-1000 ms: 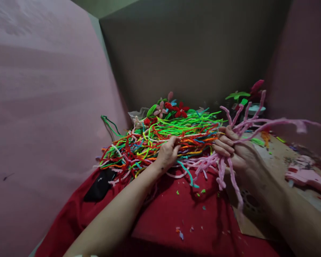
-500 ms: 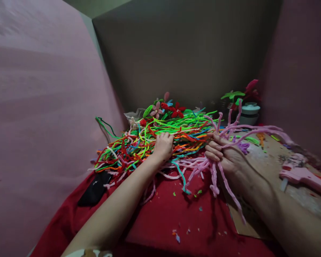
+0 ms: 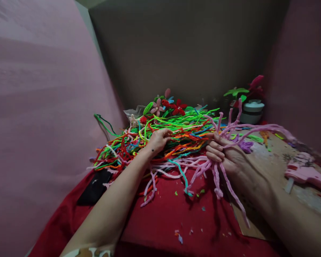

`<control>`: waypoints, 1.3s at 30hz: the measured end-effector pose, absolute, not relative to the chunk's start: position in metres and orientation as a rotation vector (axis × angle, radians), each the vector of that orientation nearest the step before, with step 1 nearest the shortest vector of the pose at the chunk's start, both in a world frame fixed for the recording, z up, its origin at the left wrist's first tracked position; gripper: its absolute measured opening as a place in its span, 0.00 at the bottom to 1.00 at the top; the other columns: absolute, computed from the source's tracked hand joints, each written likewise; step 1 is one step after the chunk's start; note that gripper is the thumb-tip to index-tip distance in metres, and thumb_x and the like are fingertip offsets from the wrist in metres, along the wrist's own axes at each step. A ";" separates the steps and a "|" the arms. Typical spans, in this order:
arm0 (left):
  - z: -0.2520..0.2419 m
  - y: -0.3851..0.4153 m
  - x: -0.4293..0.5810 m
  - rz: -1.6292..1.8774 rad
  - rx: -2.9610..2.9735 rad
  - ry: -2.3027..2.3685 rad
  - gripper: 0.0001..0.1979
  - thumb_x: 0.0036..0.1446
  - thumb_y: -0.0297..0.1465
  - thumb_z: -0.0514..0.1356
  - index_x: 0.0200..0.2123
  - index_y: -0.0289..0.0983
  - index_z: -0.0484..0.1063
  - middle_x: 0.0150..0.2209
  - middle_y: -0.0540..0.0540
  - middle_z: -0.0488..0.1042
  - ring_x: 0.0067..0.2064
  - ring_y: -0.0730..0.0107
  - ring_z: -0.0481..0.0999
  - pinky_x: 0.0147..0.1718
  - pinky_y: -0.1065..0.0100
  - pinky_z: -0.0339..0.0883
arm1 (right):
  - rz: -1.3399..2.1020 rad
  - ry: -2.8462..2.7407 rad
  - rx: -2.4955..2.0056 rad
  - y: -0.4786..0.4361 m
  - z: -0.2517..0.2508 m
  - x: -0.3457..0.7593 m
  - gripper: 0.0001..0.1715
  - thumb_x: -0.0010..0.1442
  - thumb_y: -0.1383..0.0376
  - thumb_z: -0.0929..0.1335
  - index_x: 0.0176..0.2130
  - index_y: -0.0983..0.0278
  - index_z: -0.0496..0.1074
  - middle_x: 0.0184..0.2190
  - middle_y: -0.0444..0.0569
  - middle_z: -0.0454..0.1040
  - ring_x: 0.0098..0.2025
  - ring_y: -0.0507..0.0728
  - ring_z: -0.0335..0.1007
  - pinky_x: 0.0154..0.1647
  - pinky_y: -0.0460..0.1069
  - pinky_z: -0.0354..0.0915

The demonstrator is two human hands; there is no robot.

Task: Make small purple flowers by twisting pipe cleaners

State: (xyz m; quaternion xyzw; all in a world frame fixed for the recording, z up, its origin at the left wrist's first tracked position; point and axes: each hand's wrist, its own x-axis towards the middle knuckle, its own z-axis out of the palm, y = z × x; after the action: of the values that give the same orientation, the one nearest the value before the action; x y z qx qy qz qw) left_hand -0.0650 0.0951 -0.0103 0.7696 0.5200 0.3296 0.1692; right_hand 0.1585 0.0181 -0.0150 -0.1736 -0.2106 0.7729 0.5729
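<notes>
A bunch of pink pipe cleaners (image 3: pixel 231 125) is held in my right hand (image 3: pixel 219 153), its fingers wrapped round the stems. Their ends fan out above and below the fist, and some are bent. My left hand (image 3: pixel 158 140) lies on a big heap of pipe cleaners (image 3: pixel 187 123) in green, orange, red and other colours. Its fingers are curled in a pinch at the orange and green stems; the exact pieces between them are hard to make out. More pale pink stems (image 3: pixel 173 171) lie along the front of the heap, with a turquoise one (image 3: pixel 183 175) across them.
Pipe-cleaner flowers (image 3: pixel 178 107) stand behind the heap. A black phone-like object (image 3: pixel 94 189) lies at left on the red cloth (image 3: pixel 155 228). At right, a pink glue gun (image 3: pixel 307 175) rests on a cardboard sheet (image 3: pixel 273 157), with a lidded jar (image 3: pixel 251 112) behind. Scraps dot the cloth.
My left hand has shifted slightly left and turned, its fingers now pointing right over the heap. My right hand keeps hold of the pink pipe cleaners, almost still.
</notes>
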 end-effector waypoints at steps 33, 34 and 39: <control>-0.009 0.086 -0.083 0.637 2.599 1.825 0.12 0.55 0.29 0.52 0.39 0.38 0.72 0.38 0.43 0.76 0.39 0.63 0.74 0.39 0.67 0.64 | 1.949 -0.464 -0.101 0.009 -0.010 0.171 0.14 0.64 0.70 0.57 0.29 0.67 0.65 0.14 0.35 0.53 0.12 0.42 0.48 0.09 0.36 0.43; -0.010 0.087 -0.083 0.621 2.594 1.816 0.11 0.55 0.30 0.52 0.39 0.37 0.73 0.37 0.43 0.76 0.39 0.63 0.74 0.38 0.66 0.64 | 1.958 -0.454 -0.069 0.007 -0.010 0.171 0.14 0.65 0.70 0.56 0.31 0.67 0.65 0.15 0.35 0.54 0.12 0.42 0.49 0.09 0.36 0.43; 0.015 0.075 -0.085 0.745 2.619 1.621 0.13 0.51 0.31 0.57 0.41 0.34 0.72 0.40 0.43 0.73 0.42 0.66 0.72 0.42 0.67 0.64 | 1.956 -0.543 -0.034 0.003 -0.007 0.175 0.17 0.64 0.73 0.57 0.26 0.65 0.64 0.16 0.36 0.57 0.14 0.39 0.52 0.11 0.33 0.46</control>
State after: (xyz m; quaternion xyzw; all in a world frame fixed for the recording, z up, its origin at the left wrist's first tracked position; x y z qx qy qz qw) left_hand -0.0845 0.0750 0.0147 0.8265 0.5114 0.2350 -0.0137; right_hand 0.1746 0.0025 -0.0068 -0.0141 -0.2270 0.8186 0.5274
